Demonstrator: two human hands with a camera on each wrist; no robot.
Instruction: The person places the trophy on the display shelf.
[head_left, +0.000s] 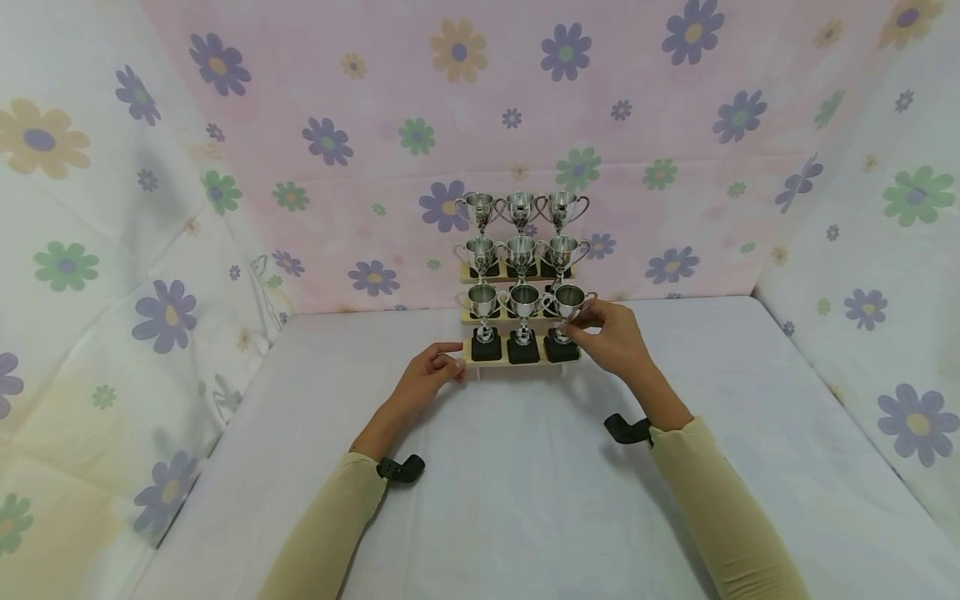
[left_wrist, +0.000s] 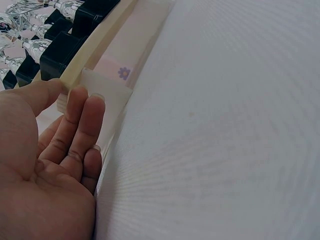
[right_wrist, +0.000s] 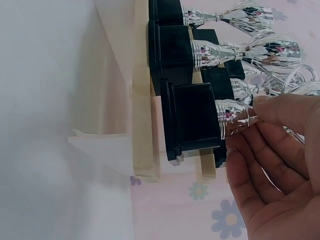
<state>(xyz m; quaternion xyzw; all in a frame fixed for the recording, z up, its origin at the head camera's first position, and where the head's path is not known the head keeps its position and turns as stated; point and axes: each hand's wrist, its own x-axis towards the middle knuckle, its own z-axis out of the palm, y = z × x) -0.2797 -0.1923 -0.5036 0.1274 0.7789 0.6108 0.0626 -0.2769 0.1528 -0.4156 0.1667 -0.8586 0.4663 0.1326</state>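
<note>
Small silver trophies with two handles and black bases stand in three rows on a stepped wooden display stand [head_left: 517, 364]. My right hand [head_left: 617, 337] pinches the stem of the front-row right trophy [head_left: 569, 302] between thumb and fingers. In the right wrist view, a narrow gap shows between this trophy's black base [right_wrist: 192, 120] and the shelf board [right_wrist: 142, 110]. Beside it in the front row are the middle trophy [head_left: 524, 302] and the left trophy [head_left: 482, 302]. My left hand [head_left: 422, 379] touches the left end of the lowest shelf board [left_wrist: 95, 47], fingers loosely bent.
The stand rests on a table with a white cloth [head_left: 487, 500]. Behind it hangs a pink flowered cloth [head_left: 360, 208], and flowered cloths also close off both sides. A white support leg [right_wrist: 102, 150] holds up the lowest shelf. Each wrist wears a black camera mount [head_left: 402, 469].
</note>
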